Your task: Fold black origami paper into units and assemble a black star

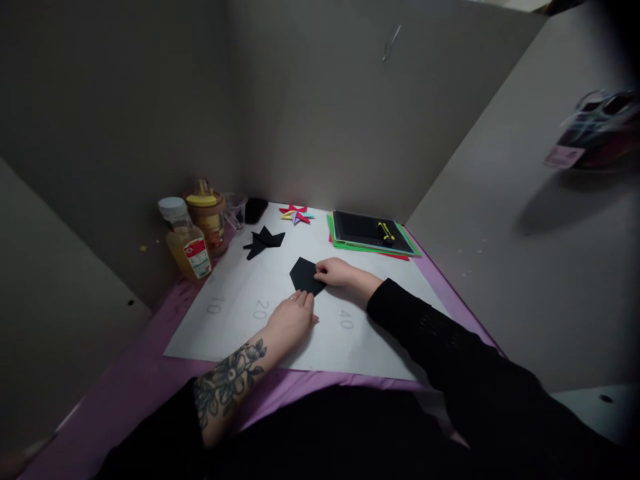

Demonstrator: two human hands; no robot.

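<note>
Left hand (293, 319): flat, fingers extended, fingertips touching black paper (305, 275). Right hand (336, 272): curled, pinching its right edge.

The black paper (305, 275) I'm pressing down is a flat, folded piece with straight angled edges (roughly a pentagon, one corner pointing left), matte, lying on the white sheet (240, 320) just above its printed numbers.

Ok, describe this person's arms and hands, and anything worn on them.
The left hand is bare; the left forearm carries a dark flower tattoo, with black fabric above it. The right hand is bare too; a black long sleeve covers that arm to the wrist.
</note>
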